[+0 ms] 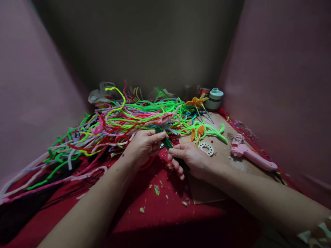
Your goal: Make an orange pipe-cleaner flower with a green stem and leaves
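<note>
Between my two hands runs a dark green fuzzy strip, like a folded or bundled pipe cleaner (pixel 167 143), slanting down to the right. My left hand (pixel 145 144) pinches its upper end between thumb and fingers. Lower down, my right hand (pixel 187 156) closes on the same strip with the thumb on top, and the strip's lower end passes under that palm. Behind my hands lies a large tangled heap of pipe cleaners (pixel 144 115) in green, pink, red, yellow and purple.
A brown board (pixel 219 124) on the right bears a pink glue gun (pixel 253 157), a white ring with holes (pixel 206 148) and orange pipe-cleaner flowers (pixel 200 131). A pale blue lidded jar (pixel 215 98) stands behind. Fluff scraps (pixel 156 189) dot the red cloth (pixel 165 213). Pink walls flank both sides.
</note>
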A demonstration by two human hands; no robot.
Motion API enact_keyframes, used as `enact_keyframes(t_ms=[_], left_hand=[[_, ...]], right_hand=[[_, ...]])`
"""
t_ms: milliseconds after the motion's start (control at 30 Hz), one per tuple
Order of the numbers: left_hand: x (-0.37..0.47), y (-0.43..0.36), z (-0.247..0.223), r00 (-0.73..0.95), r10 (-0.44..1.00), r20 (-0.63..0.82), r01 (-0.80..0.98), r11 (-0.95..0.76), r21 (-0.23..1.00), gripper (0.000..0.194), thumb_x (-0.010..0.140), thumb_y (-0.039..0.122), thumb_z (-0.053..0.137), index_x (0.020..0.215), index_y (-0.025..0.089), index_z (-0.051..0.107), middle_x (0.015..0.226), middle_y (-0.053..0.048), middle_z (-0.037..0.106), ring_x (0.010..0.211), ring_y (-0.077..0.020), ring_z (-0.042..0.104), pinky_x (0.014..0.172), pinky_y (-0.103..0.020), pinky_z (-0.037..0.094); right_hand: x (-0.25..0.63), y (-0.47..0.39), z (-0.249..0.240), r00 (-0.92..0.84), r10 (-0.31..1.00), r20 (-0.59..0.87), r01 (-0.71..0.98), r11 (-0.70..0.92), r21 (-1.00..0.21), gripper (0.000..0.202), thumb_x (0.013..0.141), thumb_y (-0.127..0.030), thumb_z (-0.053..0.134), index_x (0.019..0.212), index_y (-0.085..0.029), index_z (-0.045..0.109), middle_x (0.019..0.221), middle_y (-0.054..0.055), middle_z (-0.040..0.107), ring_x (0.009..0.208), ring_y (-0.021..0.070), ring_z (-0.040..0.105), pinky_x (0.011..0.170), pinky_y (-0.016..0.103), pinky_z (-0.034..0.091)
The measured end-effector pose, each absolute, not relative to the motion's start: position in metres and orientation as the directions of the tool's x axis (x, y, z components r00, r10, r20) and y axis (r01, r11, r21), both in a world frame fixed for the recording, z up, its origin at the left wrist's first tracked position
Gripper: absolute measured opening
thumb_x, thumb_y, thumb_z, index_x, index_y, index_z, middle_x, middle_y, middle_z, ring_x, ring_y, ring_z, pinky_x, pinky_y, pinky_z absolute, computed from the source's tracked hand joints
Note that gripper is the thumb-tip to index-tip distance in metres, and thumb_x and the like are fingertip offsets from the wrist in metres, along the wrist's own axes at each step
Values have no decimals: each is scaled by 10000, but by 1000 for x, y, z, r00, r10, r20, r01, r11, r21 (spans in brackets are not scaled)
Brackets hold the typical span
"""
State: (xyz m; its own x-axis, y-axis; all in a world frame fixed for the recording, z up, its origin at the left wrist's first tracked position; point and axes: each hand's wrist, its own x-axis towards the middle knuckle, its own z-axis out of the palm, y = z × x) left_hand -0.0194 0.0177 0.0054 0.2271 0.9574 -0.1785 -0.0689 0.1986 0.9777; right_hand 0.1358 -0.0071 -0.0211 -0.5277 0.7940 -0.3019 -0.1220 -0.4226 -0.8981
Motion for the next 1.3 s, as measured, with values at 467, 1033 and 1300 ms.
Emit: enact_keyframes(t_ms=[467, 1033, 1300], left_hand=[[-7, 11, 4, 37, 999, -27, 178, 20, 984, 315, 638, 264, 711, 468, 136, 478, 379, 56, 441, 334, -25, 327, 346, -168, 191], [-10, 11, -4, 284, 930, -235, -1, 245, 969, 348, 671, 284, 702, 446, 133, 484, 373, 11, 475, 305, -46, 372, 346, -194, 245], [-16, 16, -2, 109, 971, -213, -1, 214, 977, 259, 652, 245, 707, 511, 144, 514, 372, 35, 477, 269, -66, 386, 273, -186, 269]], right_hand=[[136, -5, -27, -524, 799, -295, -178, -441, -880, 235, 864, -241, 464, 690, -126, 573, 443, -33, 514, 302, 79, 434, 290, 197, 421], [138, -2, -33, -586, 784, -205, -241, -410, -879, 219, 837, -290, 512, 699, -131, 570, 450, -35, 513, 308, 83, 439, 290, 201, 419], [141, 0, -37, -620, 759, -197, -312, -469, -826, 166, 798, -268, 587, 804, -104, 614, 503, -11, 563, 379, 91, 494, 374, 222, 478]])
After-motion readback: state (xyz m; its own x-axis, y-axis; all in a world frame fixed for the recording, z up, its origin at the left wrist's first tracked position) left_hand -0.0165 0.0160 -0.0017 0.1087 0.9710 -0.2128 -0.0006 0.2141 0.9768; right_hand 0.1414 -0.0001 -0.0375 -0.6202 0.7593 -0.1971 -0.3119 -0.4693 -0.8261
